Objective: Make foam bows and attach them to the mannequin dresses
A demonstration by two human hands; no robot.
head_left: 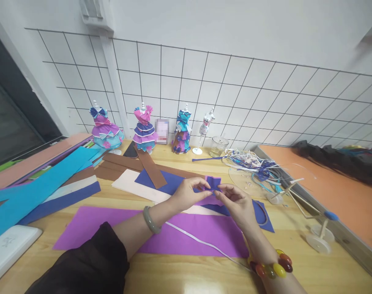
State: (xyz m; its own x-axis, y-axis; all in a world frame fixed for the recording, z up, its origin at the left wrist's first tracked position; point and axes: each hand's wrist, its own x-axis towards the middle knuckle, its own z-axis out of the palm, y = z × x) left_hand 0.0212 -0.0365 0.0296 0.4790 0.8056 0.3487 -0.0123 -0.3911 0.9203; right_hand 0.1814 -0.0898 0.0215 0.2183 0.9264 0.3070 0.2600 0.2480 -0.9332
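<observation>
Between the fingertips of both hands is a small folded piece of dark blue and purple sheet (213, 182), fabric or foam by its look. My left hand (190, 193) pinches its left side, and my right hand (235, 201) grips the right side between thumb and fingers. Part of the piece is covered by the fingers. Below the hands lies a long purple sheet (192, 237) with a thin white cord (198, 239) across it. Dark blue (173, 183) and cream strips (133, 185) spread under and beyond the hands.
Several small dressed mannequins stand along the tiled wall, including a pink and blue one (144, 130). Beside them are a bare mannequin (207, 122) and a glass jar (219, 145). Tangled ribbons (250, 159) lie right; turquoise strips (51, 188) and a white device (13, 249) lie left.
</observation>
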